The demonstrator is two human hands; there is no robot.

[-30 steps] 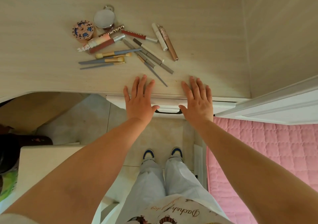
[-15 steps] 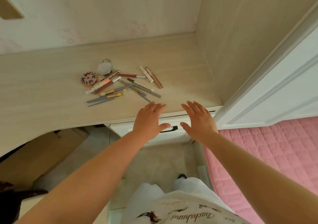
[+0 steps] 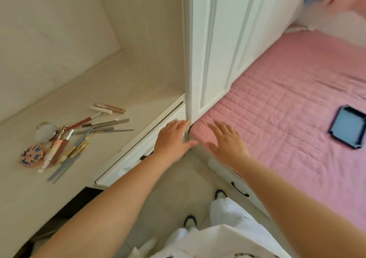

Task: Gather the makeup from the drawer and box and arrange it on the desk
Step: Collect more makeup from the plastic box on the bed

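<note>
**Hands off the drawer, view swung toward the bed**

Where half a second ago your palms hovered at the white drawer front under the bench, your view has now turned right, and both hands have drifted with it. Your left hand (image 3: 174, 136) hangs spread and holds nothing, its fingertips in front of the lower corner of the tall white panelled cabinet door (image 3: 213, 59). Your right hand (image 3: 227, 140) is likewise spread, its grip on nothing, over the near edge of the pink quilted bed cover (image 3: 287, 119).

The loose heap of makeup sticks, pencils and brushes (image 3: 83, 136) lies where it did on the pale wood-grain bench (image 3: 126, 83), with the round silver mirror compact (image 3: 46, 132) and the round blue-speckled pink compact (image 3: 31, 156) at its left side. All of it is well apart from both hands.

The white drawer with a black handle (image 3: 138, 154) looks shut or nearly so beneath the bench edge. A shallow blue tray box (image 3: 347, 127) sits far right on the bed, well clear of your right hand. Bare bench runs behind the heap to the back wall, and bare floor (image 3: 182, 182) lies between bench and bed.
</note>
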